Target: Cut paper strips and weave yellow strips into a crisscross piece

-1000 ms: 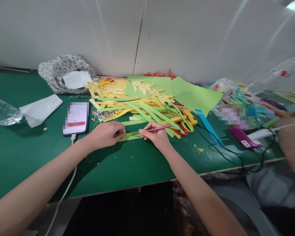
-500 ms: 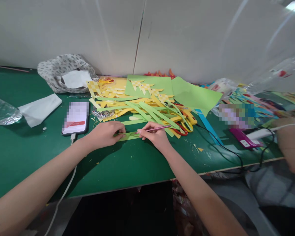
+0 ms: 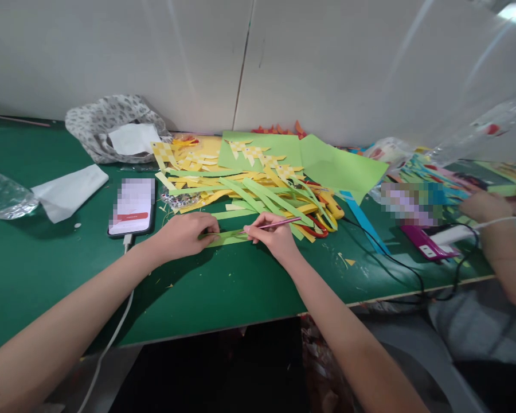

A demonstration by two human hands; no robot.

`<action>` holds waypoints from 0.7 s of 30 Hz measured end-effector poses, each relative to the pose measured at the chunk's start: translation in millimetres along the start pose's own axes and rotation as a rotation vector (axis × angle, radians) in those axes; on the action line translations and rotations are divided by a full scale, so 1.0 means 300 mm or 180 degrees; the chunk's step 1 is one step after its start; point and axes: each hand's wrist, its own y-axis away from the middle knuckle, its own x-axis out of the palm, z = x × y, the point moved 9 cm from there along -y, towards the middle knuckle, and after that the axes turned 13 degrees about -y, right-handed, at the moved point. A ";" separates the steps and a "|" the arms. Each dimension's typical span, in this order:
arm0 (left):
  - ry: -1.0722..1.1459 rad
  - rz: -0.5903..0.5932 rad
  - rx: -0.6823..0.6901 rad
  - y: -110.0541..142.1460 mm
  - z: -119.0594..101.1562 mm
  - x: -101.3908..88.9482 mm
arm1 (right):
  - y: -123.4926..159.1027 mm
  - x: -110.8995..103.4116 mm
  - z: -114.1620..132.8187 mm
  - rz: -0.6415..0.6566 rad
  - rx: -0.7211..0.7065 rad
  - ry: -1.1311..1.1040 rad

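My left hand (image 3: 188, 234) is closed, its curled fingertips pressing a green paper strip (image 3: 229, 236) onto the table. A thin pink pen (image 3: 279, 223) is pinched in my right hand (image 3: 272, 234), slanting up to the right. Its lower tip is over the strip, close to my right fingertips. Just behind both hands lies a heap of green and yellow paper strips (image 3: 258, 198). Woven yellow checkered paper pieces (image 3: 253, 152) rest on a green sheet (image 3: 288, 143) beyond the heap.
A phone (image 3: 131, 206) with a white cable lies left of my hands. Scissors (image 3: 320, 226) and a yellow tool (image 3: 332, 205) sit right of the heap. Farther right are a magenta device (image 3: 425, 244), black cables and another person's hand (image 3: 485, 206). The table edge (image 3: 223, 328) runs in front.
My right hand has shifted slightly right along the strip with the pen. My left hand stays in place. The other person's hand at right has moved a little left.
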 end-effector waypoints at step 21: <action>-0.0044 -0.0046 0.0059 0.001 -0.004 -0.006 | -0.005 -0.045 0.012 -0.0280 -0.0052 0.0083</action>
